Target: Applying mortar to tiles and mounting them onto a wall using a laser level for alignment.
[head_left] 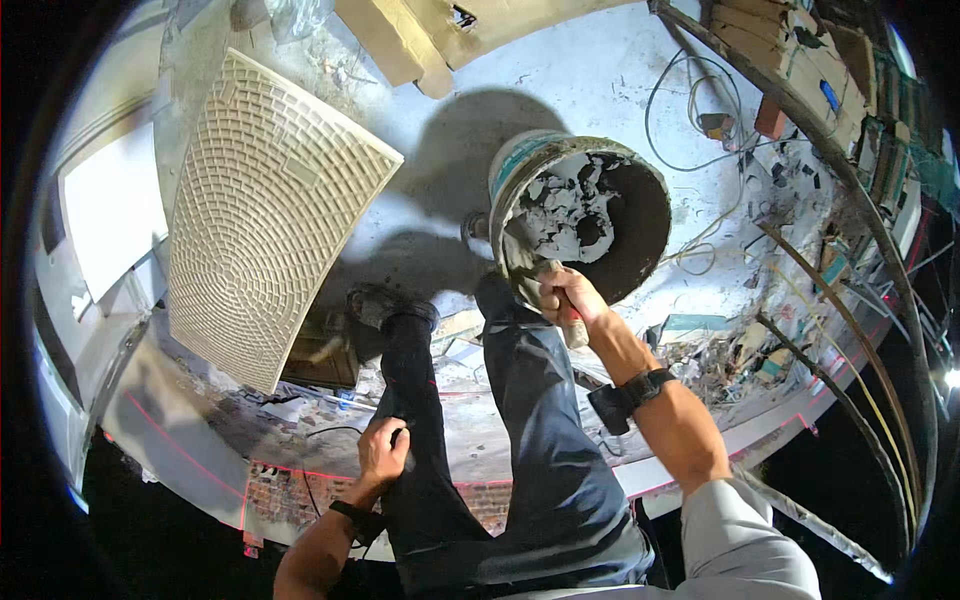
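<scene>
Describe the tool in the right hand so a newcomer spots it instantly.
Find the round, open bucket holding grey paste. At its near rim, the right hand grips the tool. Its red handle with a pale end sets it apart from the grey-smeared bucket and dark trousers nearby.

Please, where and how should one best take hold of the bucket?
The bucket is probably best gripped by its rim, one hand on the left side and one on the right, coming from outside. Its round mouth faces up, leaving the rim exposed there; grey paste lies inside, and the right hand with its tool occupies the near side.
</scene>
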Available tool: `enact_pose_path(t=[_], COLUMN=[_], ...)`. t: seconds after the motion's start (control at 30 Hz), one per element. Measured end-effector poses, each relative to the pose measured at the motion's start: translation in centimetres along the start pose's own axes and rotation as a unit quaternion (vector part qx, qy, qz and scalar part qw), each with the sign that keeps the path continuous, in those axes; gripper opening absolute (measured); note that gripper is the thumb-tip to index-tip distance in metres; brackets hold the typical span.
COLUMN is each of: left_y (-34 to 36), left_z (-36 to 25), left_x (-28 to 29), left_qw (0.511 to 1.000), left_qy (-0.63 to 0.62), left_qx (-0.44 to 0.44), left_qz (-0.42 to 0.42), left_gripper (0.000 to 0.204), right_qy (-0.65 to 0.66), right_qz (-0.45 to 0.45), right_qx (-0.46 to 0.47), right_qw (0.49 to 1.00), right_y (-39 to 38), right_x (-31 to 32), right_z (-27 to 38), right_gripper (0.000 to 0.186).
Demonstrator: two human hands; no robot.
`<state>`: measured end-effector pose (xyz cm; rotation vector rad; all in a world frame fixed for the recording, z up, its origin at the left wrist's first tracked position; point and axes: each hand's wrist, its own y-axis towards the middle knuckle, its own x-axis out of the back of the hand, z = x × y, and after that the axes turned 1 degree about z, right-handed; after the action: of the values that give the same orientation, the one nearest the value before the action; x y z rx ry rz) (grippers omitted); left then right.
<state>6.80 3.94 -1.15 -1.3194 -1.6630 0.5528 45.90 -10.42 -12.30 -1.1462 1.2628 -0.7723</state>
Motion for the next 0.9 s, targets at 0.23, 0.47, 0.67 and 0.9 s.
enact_pose_path(t=[0.23, 0.47, 0.67, 0.9], left_y=[0.9, -0.1, -2.0, -3.9], left_z=[-1.0, -0.9, 1.5, 4.4], left_x=[1.5, 1.0, -1.1, -4.8], left_qw=[0.999, 0.998, 0.999, 0.996], left_qy=[0.048, 0.051, 0.038, -0.036], left_qx=[-0.001, -0.003, -0.022, -0.078], left_qz=[0.015, 0.035, 0.023, -0.037], left_gripper=[0.013, 0.014, 0.02, 0.015], right_qy=[0.22, -0.124, -0.555, -0.966], right_qz=[0.077, -0.036, -0.064, -0.199], right_qx=[0.068, 0.06, 0.02, 0.061], right_qw=[0.97, 0.99, 0.829, 0.157], right_y=[-1.8, -12.3, -18.9, -5.2], right_x=[2.3, 3.7, 0.9, -5.7], right_z=[2.1, 3.0, 3.1, 9.1], right_gripper=[0.012, 0.032, 0.047, 0.026])
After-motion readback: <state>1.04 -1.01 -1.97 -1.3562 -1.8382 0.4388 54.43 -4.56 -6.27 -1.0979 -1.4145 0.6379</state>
